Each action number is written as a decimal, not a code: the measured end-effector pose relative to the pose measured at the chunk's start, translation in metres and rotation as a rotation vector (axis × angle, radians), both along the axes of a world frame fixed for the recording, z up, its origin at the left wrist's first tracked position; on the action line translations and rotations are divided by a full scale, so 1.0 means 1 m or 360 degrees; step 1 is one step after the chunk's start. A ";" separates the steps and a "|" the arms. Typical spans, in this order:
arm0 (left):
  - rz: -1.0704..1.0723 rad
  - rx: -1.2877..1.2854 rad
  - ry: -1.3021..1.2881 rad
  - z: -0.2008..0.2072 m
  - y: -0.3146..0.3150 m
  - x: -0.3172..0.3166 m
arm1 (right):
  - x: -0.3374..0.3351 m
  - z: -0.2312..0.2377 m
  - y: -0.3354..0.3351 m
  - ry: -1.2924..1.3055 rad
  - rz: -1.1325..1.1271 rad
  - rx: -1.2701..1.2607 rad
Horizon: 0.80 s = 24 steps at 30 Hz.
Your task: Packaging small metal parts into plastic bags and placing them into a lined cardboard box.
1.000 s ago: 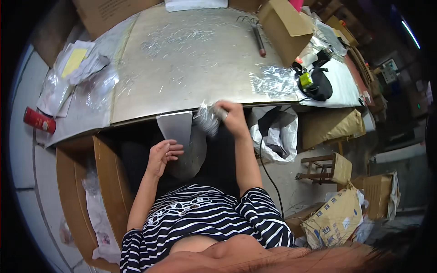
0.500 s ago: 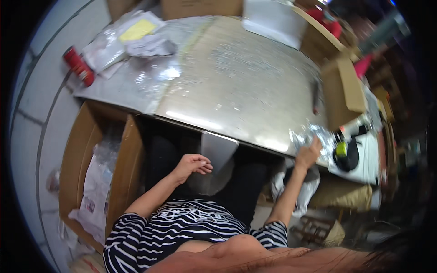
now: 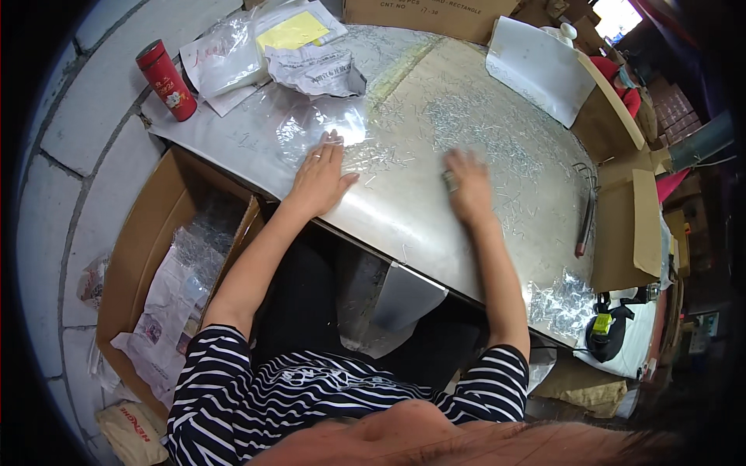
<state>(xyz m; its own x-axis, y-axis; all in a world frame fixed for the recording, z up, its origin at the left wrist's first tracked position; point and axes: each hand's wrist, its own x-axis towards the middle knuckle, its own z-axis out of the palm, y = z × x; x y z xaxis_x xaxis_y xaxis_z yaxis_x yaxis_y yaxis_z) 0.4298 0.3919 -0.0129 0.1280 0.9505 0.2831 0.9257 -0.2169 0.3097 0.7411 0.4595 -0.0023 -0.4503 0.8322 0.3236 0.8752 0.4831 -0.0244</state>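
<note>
My left hand (image 3: 320, 177) lies flat, palm down, on the shiny metal tabletop (image 3: 404, 210) beside a clear plastic bag (image 3: 322, 124), its fingertips touching scattered small metal pins (image 3: 466, 124). My right hand (image 3: 468, 185) rests palm down among the same pins, fingers spread toward the table's middle; it is blurred. Neither hand holds anything that I can see. A grey metal chute (image 3: 408, 295) hangs under the table's front edge between my arms.
A red cylindrical can (image 3: 166, 80) stands at the far left corner by crumpled paper (image 3: 315, 71) and bagged sheets. An open cardboard box (image 3: 140, 256) with plastic bags sits on the floor at left. Pliers (image 3: 584, 217) and more boxes lie at right.
Both hands have come up from below the table edge onto the tabletop; the right hand left the pile at the right end and moved to the middle. The view tilted left.
</note>
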 end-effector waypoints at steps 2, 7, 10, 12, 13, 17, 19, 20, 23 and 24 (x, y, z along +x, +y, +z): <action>-0.0035 0.0068 0.0025 -0.007 -0.006 0.002 | 0.037 -0.005 0.015 0.0092 -0.0372 -0.0194; -0.0136 0.0288 -0.0023 -0.001 -0.067 0.039 | 0.048 -0.018 -0.047 0.0143 -0.0244 -0.0264; -0.0183 0.0333 -0.0107 -0.009 -0.085 0.036 | 0.043 -0.012 -0.076 0.0179 -0.0196 -0.0307; -0.0155 0.0418 -0.0084 -0.015 -0.092 0.033 | 0.045 -0.007 -0.081 0.0242 -0.0192 -0.0335; -0.0156 0.0418 -0.0085 -0.019 -0.093 0.031 | 0.045 -0.004 -0.081 0.0310 -0.0184 -0.0362; -0.0205 0.0526 -0.0019 -0.035 -0.096 0.024 | 0.053 -0.017 -0.082 0.0300 -0.0212 -0.0219; -0.0345 0.0735 -0.0035 -0.045 -0.102 0.020 | 0.047 -0.014 -0.092 0.0316 -0.0188 -0.0223; -0.0346 0.0734 -0.0029 -0.049 -0.102 0.019 | 0.047 -0.012 -0.095 0.0353 -0.0167 -0.0259; -0.0484 0.0721 -0.0227 -0.047 -0.099 0.019 | 0.027 0.008 -0.117 0.0303 -0.0255 -0.0278; -0.0506 0.0656 -0.0336 -0.037 -0.097 0.026 | 0.016 0.017 -0.126 0.0207 -0.0365 -0.0255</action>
